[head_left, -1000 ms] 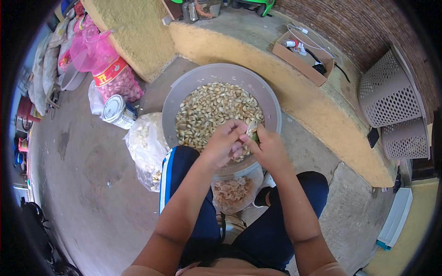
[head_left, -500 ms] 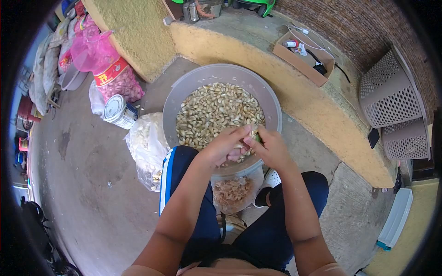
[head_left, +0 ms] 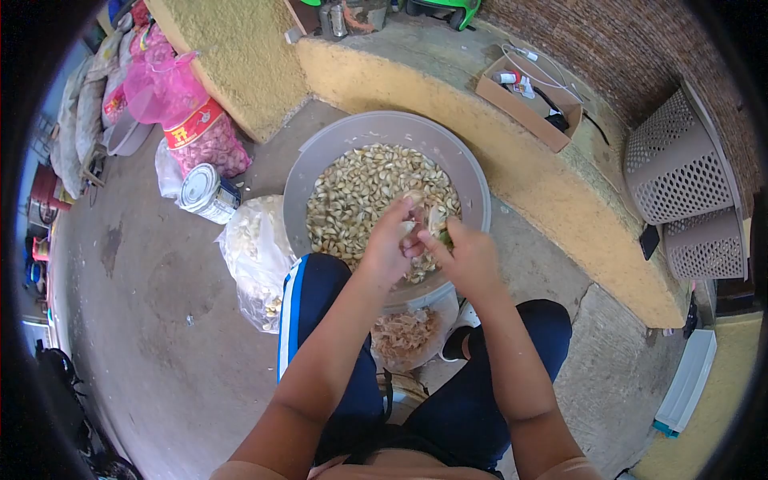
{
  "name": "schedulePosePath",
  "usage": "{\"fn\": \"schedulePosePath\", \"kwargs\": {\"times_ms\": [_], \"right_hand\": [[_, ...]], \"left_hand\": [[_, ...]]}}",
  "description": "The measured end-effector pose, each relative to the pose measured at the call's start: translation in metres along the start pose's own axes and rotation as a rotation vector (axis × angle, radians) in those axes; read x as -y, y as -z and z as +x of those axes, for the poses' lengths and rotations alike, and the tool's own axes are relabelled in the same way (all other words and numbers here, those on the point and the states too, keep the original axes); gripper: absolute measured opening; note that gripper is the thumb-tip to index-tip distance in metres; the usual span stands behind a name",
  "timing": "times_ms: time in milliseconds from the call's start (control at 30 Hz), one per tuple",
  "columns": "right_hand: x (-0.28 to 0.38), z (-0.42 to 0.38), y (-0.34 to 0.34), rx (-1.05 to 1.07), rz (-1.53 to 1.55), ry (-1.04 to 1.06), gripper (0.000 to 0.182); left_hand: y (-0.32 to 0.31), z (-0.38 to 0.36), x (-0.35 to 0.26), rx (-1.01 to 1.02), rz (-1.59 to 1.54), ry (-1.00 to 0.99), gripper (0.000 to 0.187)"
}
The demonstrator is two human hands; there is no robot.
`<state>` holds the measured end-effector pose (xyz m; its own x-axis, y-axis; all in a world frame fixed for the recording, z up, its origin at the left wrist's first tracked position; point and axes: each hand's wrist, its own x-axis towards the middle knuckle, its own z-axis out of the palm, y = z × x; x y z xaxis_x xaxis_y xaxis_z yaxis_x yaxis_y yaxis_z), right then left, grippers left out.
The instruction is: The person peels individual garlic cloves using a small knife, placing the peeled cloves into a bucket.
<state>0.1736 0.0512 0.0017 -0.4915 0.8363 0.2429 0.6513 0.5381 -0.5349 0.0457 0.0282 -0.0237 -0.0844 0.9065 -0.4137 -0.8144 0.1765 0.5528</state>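
A wide grey basin [head_left: 320, 156] full of pale garlic cloves [head_left: 360, 188] stands on the floor before my knees. Both hands meet over its near edge. My left hand [head_left: 390, 244] pinches a single clove [head_left: 413, 197] between its fingertips. My right hand [head_left: 464, 256] is closed around a small tool with a green bit [head_left: 445, 237], pressed against that clove. Below the basin lies a clear bag of brownish garlic skins [head_left: 404, 334], between my legs.
A clear bag of cloves [head_left: 254, 256], a tin can [head_left: 204, 192] and a pink net sack of garlic [head_left: 192, 128] lie to the left. A yellow ledge [head_left: 560, 192] carries a cardboard box [head_left: 524, 100]. Perforated baskets [head_left: 680, 176] stand at right.
Both hands have lifted slightly and shifted up over the cloves. The left hand's fingers have turned the clove upward against the right hand's tool.
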Motion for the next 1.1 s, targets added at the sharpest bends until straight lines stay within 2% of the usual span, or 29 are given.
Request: {"fn": "schedulePosePath", "kwargs": {"times_ms": [67, 233, 367, 533, 733, 833, 933, 1033, 1100], "right_hand": [[-0.005, 0.002, 0.001, 0.03, -0.009, -0.125, 0.042], [-0.022, 0.006, 0.002, 0.034, -0.002, -0.309, 0.043], [-0.026, 0.011, 0.002, 0.098, -0.125, -0.364, 0.039], [-0.021, 0.014, 0.002, 0.115, -0.192, -0.369, 0.031], [-0.032, 0.012, -0.001, 0.162, 0.277, -0.337, 0.028], [-0.033, 0.01, 0.001, 0.221, 0.894, -0.311, 0.031], [-0.032, 0.011, 0.011, 0.309, 1.029, -0.278, 0.033], [-0.022, 0.008, 0.009, 0.118, 0.743, -0.183, 0.031], [-0.015, 0.008, 0.016, 0.138, 0.569, -0.185, 0.032]], "left_hand": [[0.013, 0.004, -0.004, 0.165, -0.057, -0.04, 0.021], [0.013, 0.002, -0.01, 0.317, -0.161, 0.015, 0.023], [0.012, -0.002, -0.008, 0.386, -0.231, 0.115, 0.025], [0.009, -0.006, -0.008, 0.412, -0.134, 0.134, 0.028], [0.011, -0.005, -0.006, 0.372, -0.099, 0.094, 0.031], [0.016, -0.003, -0.006, 0.381, -0.014, 0.095, 0.033], [0.013, -0.004, -0.005, 0.369, 0.113, 0.072, 0.033], [0.006, -0.01, -0.006, 0.304, 0.243, 0.017, 0.033], [0.003, -0.013, -0.006, 0.272, 0.305, -0.022, 0.034]]}}
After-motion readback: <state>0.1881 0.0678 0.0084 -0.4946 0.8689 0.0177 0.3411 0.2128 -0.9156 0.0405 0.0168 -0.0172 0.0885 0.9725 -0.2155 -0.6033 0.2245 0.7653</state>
